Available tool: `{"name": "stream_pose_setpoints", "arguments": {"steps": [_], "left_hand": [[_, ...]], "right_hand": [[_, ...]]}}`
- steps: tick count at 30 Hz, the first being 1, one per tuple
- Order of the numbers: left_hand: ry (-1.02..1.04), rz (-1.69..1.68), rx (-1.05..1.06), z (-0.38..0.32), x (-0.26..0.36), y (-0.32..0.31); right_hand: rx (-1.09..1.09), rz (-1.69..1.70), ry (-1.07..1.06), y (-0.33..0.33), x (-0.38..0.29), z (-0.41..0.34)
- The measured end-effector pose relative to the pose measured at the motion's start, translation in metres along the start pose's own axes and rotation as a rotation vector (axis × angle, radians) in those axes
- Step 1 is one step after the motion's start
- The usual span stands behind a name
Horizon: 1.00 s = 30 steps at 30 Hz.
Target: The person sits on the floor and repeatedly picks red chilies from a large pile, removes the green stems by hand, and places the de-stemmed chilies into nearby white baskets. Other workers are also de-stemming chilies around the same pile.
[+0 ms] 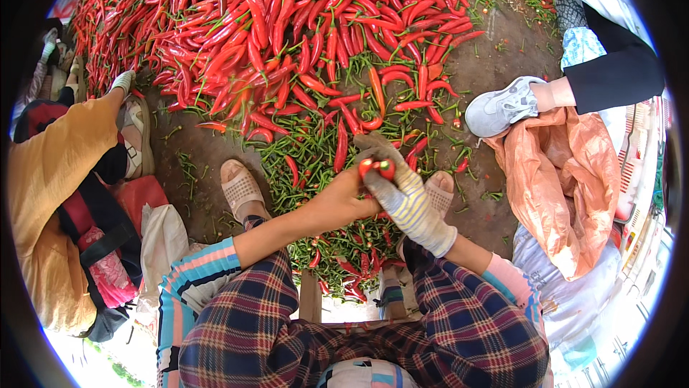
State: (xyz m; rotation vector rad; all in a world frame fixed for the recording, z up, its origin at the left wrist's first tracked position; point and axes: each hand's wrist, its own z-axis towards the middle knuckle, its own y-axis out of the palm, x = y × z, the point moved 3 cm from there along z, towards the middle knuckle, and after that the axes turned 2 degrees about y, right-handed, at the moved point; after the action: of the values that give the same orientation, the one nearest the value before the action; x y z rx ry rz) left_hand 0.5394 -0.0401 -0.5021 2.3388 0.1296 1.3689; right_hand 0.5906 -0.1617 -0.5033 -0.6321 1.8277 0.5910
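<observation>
My left hand point(336, 199), bare, and my right hand point(412, 202), in a striped, soiled knit glove, meet in front of me above a heap of green pepper stems point(301, 156). Two red chili peppers point(385, 169) show their stem ends between the gloved fingers and thumb. The left fingers are closed beside them; whether they also grip a pepper is partly hidden. Beyond the hands spreads a large pile of red chili peppers point(323, 16), with several loose ones lying on the stems near my feet.
At the right lie an orange woven sack point(560, 183), white bags point(570, 291) and another person's grey shoe point(503, 108). A person in orange cloth point(59, 156) sits at the left, a gloved hand point(124, 81) by the pile. My sandalled feet flank the stems.
</observation>
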Motion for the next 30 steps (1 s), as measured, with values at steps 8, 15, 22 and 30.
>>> {"name": "stream_pose_setpoints", "arguments": {"steps": [8,15,22,30], "left_hand": [[-0.148,-0.267,0.035,-0.016,-0.017,-0.014],[-0.127,-0.506,0.189,-0.020,-0.026,-0.039],[-0.084,-0.558,0.258,-0.019,-0.017,-0.046],[0.012,-0.181,0.223,-0.008,-0.013,-0.036]], "right_hand": [[-0.181,0.336,0.302,-0.006,0.012,-0.019],[0.473,-0.639,0.311,-0.099,0.046,-0.032],[0.363,-1.207,0.184,-0.081,0.078,-0.004],[0.283,-0.132,0.255,-0.054,0.024,-0.023]]}}
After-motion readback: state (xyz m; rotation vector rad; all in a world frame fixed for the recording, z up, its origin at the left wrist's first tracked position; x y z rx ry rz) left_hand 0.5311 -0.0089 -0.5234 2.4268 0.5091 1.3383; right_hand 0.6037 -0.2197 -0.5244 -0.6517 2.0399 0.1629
